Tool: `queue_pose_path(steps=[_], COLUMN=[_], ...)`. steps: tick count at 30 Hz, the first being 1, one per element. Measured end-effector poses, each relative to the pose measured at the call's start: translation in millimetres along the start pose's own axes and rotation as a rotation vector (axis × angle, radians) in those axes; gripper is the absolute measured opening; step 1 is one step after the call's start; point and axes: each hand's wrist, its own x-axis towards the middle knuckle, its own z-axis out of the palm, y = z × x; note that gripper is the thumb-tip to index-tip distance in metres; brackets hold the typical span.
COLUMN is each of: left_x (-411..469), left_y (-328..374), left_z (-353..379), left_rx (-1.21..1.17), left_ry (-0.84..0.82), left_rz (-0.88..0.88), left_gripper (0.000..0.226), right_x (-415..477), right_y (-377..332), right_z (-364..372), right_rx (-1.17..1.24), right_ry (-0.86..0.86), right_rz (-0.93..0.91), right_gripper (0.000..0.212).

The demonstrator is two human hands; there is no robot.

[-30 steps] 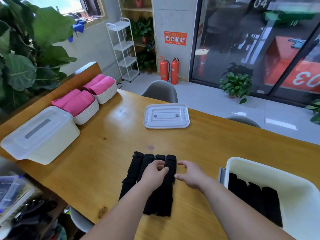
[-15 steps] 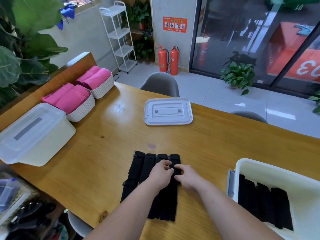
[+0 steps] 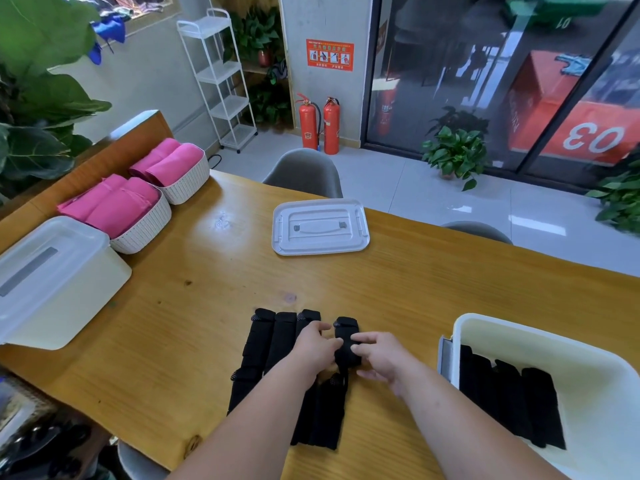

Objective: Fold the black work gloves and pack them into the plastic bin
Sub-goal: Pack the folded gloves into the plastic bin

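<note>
Since a second ago: the right hand [image 3: 381, 358], then open and apart from the stack, has closed in. The rightmost black fabric work glove [image 3: 344, 327] now sits split off from the row of black knitted work gloves [image 3: 266, 341], with a gap showing at its far end.

Left hand [image 3: 313, 348]: fingers curled onto the left edge of the split-off glove. Right hand: thumb and forefinger pinch the same glove from its right side. Both hands meet on it at about mid-length.

Position: the glove lies on the yellow wooden table [image 3: 207, 306], straight ahead of the person. Its long axis runs near to far, parallel to the row. Its near half is hidden under the hands, so the fold state cannot be told.

Key relation: the white rectangular plastic bin [image 3: 519, 329] stands to the right of both hands, so the right hand is the nearer one. The folded black gloves already in the bin [image 3: 509, 393] lie side by side, long axes also roughly near to far.

Judgement: the glove is probably being folded end over end. The transfer would then be a plain sideways carry to the right, without turning the glove.
</note>
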Motion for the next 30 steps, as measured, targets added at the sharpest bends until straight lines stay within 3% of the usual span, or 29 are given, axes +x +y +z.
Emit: queue_pose_path(steps=[6,13,19,23,30], left_x=[-10.9,-30.3,-60.3,-79.5,-118.7], left_y=[6.2,30.9,61.4,80.1,107.2], left_z=[3.3,-3.5,2.5,24.5,89.9], left_rx=[-0.108,-0.352,-0.486,-0.478,-0.336], left_ry=[-0.015,-0.043,-0.164,-0.251,-0.294], left_rz=[0.036,0.174,0.315,0.385,0.463], left_gripper=[0.046,0.046,0.045,0.048,0.046], right_x=[-14.2,-36.1,-77.2,-103.7,-136.6], right_y=[-8.2,-29.1,-55.9,-57.7,-30.4], right_z=[-8.3,-24.2,-58.0,-85.3,-145.4], right_rx=[0.024,-0.074,0.099,0.192,0.194], right_ry=[-0.03,0.077,0.012,-0.002,0.149], right_rz=[-0.073,-0.328,-0.469,-0.539,-0.579], right_gripper=[0.028,0.031,0.036,0.04,0.046])
